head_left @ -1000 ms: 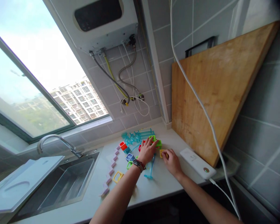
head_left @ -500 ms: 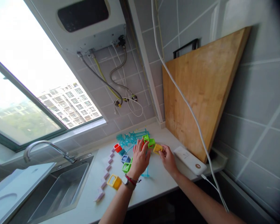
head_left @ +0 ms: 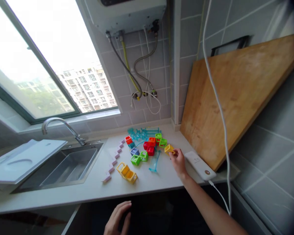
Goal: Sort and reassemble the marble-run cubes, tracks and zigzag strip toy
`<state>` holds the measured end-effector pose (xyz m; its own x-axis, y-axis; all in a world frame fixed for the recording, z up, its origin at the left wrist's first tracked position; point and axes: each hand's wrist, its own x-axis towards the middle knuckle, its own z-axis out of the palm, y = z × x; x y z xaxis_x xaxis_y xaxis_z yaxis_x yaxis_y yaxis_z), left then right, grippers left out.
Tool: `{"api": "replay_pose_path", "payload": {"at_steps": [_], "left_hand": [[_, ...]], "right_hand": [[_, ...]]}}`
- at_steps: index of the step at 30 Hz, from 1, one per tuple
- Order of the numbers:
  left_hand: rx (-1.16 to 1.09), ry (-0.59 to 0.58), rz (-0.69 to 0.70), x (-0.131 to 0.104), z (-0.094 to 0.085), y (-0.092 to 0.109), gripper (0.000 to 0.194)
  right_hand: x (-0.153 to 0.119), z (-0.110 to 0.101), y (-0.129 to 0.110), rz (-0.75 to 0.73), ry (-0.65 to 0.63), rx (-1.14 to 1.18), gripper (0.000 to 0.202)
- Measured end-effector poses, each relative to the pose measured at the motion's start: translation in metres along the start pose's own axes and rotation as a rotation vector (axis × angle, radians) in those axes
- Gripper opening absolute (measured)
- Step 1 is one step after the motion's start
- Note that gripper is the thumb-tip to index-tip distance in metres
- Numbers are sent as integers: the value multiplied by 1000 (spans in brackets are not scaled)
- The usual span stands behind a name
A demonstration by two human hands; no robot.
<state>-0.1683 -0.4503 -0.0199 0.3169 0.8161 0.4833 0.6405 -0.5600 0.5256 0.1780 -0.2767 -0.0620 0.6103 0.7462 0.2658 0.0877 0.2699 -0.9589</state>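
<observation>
My right hand (head_left: 178, 163) pinches a yellow open-sided toy block (head_left: 169, 148) at the right of the toy pieces. Left of it on the counter lie green blocks (head_left: 162, 142), red blocks (head_left: 151, 150) and an orange block (head_left: 152, 141). A clear blue plastic piece (head_left: 154, 162) lies nearer the front. Below the counter edge hangs my left hand (head_left: 119, 217), holding nothing, its thumb apart from loosely curved fingers. Joined yellow blocks (head_left: 126, 172) sit at the front left, beside another green pair (head_left: 139, 158) and a bluish block (head_left: 134, 151).
A zigzag row of pale purple pieces (head_left: 115, 162) runs beside the sink (head_left: 71, 166). More clear blue parts (head_left: 144, 133) lie at the back. A white power bank (head_left: 199, 165) with a cable lies at right, before a leaning wooden cutting board (head_left: 232, 98).
My left hand has drawn back from the blocks to below the counter edge, uncovering red and orange blocks. My right hand still holds the yellow block. The view has shifted.
</observation>
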Motion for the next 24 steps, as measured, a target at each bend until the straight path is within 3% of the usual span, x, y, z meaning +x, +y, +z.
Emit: {"api": "replay_pose_path", "payload": {"at_steps": [3,5,8,13,17,24], "left_hand": [[24,104,-147,0,-23,0,27],[11,138,-187,4,-26,2,26],[-9,144,-172,12,-18,9,26],[-31,59,-116,16,-7,27,25],[-63,2,-125,3,-1,32,25],[-110,3,-119,-24,12,47,20]], "right_hand": [[0,-1,0,-2,16,-3,40],[-1,-2,-2,-23,-8,-26,41],[-2,-3,-6,-66,-38,-67,41],[-2,-5,-13,-129,-54,-125,37],[-1,-4,-16,-122,-70,-121,37],[-3,-6,-9,32,-140,-9,40]]}}
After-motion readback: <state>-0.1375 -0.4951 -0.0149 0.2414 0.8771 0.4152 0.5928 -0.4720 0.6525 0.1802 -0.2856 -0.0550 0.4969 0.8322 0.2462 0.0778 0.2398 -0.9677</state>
